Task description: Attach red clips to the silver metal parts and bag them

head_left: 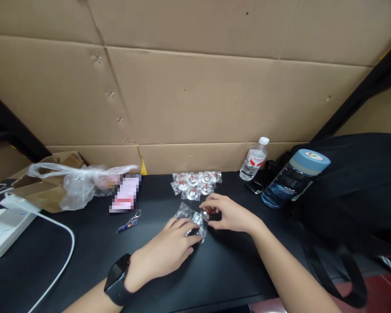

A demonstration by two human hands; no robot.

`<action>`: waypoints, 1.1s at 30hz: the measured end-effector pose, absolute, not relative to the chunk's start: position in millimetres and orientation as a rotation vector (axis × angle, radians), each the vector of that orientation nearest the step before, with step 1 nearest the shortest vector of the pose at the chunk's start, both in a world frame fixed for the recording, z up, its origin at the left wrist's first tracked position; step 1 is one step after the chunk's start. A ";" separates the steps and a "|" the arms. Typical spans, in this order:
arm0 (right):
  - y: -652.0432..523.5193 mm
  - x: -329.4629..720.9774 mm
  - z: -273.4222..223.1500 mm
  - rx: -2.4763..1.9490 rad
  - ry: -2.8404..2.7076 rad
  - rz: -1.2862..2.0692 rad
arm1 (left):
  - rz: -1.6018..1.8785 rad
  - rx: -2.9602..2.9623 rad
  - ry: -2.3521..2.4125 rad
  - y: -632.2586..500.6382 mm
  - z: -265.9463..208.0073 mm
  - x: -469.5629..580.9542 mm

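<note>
My left hand (169, 248), with a black watch (118, 278) on its wrist, lies over a crinkled clear plastic bag (184, 211) on the black table. Its fingers are stretched out and slightly apart, touching the plastic. My right hand (228, 213) pinches a small round silver disc (205, 214) with a red mark, right beside the bag. Part of the disc is covered by my fingers. Just beyond my hands, several similar silver discs (193, 193) in clear wrappers lie grouped in rows. What the bag holds under my left fingers is partly hidden.
At the right stand a small water bottle (254, 160), a blue-lidded bottle (288, 180) and a black backpack (355, 187). Leftward lie a blurred-out phone-like object (126, 193), a keychain (128, 224), a plastic carrier bag (80, 187) and a white cable (70, 230). Cardboard (195, 100) walls the back.
</note>
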State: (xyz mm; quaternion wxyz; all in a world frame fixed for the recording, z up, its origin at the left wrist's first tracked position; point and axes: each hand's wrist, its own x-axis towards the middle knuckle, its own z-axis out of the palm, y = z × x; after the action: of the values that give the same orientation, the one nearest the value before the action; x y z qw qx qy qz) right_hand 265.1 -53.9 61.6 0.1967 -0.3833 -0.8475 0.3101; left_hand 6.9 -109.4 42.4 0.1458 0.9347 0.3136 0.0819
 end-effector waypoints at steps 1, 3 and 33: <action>-54.2 267.6 62.2 -1.098 -2.454 0.875 | 0.260 2.712 0.951 -110.3 38.0 9.9; -54.7 271.0 61.8 -1.137 -2.574 0.861 | 0.284 2.735 1.025 -111.6 30.3 13.5; -54.4 233.1 35.4 -1.295 -2.532 0.325 | 0.381 2.802 1.084 -110.0 16.6 11.6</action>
State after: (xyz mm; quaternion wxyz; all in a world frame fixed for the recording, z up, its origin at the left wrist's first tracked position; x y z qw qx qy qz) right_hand 233.1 -54.4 35.4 0.1391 -0.4481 -0.8759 0.1126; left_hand 11.6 -110.0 16.6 0.0565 0.9237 0.3575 0.1256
